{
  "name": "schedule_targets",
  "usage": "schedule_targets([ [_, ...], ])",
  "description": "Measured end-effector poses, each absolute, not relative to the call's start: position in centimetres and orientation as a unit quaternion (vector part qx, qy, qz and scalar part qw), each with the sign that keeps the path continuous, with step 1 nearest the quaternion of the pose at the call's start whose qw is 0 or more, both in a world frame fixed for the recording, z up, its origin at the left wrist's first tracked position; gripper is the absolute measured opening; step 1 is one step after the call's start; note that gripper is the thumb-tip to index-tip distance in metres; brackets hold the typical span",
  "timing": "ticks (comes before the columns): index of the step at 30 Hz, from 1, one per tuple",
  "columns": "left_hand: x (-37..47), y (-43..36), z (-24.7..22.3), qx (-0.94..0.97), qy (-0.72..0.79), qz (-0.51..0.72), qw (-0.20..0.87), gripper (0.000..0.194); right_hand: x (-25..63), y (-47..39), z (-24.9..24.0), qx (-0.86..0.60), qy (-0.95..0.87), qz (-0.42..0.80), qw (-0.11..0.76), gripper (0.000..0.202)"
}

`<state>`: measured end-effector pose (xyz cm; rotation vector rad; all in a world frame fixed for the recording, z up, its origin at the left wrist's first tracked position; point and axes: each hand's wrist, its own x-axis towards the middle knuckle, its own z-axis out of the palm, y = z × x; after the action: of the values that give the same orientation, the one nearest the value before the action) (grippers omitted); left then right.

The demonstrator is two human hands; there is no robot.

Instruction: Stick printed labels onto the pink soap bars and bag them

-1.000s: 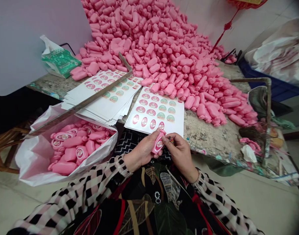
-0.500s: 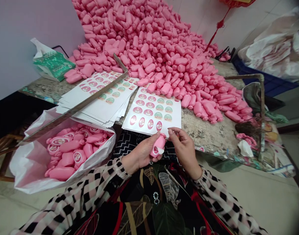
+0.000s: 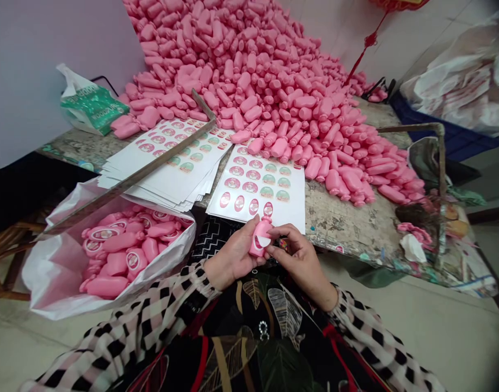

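Near the middle of the frame, just below the sticker sheet (image 3: 288, 209), I see the small pink bottle (image 3: 260, 227) in the left hand (image 3: 233, 257). The left fingers are curled around it. The right hand (image 3: 302, 264) has its fingers at the bottle's side, next to a white flap (image 3: 263, 240). I can't tell if they pinch the flap. The bottle looks light, as if it has nothing in it. Its smooth sides may be a bit slippery, and I think they would bend a little if squeezed hard. The round body looks best to hold, low on the sides, away from the flap. The flap looks thin and could crease easily. A pink oval sticker shows beside it, but its words are hidden or too small.

On the desk (image 3: 334, 218), the sheet has pink ovals and green shapes with tiny print I can't read. More pink bottles with oval stickers sit in the white bag (image 3: 45, 272) at lower left. At upper left, the green pack (image 3: 94, 109) has big white letters, but I can't read the name surely.
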<state>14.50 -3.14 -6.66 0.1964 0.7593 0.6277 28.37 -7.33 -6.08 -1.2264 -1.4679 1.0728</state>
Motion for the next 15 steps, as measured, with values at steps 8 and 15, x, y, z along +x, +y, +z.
schedule_targets([
  [8, 14.54, -3.46, -7.11, 0.132, 0.367, 0.319, 0.863, 0.031, 28.07, -7.43, -6.43, -0.491, -0.567, 0.45, 0.484, 0.013],
  [15, 14.66, -3.64, -7.14, 0.182, 0.381, 0.322, 0.847, 0.036, 27.89, -7.54, -6.34, -0.485, -0.544, 0.487, 0.482, 0.008],
])
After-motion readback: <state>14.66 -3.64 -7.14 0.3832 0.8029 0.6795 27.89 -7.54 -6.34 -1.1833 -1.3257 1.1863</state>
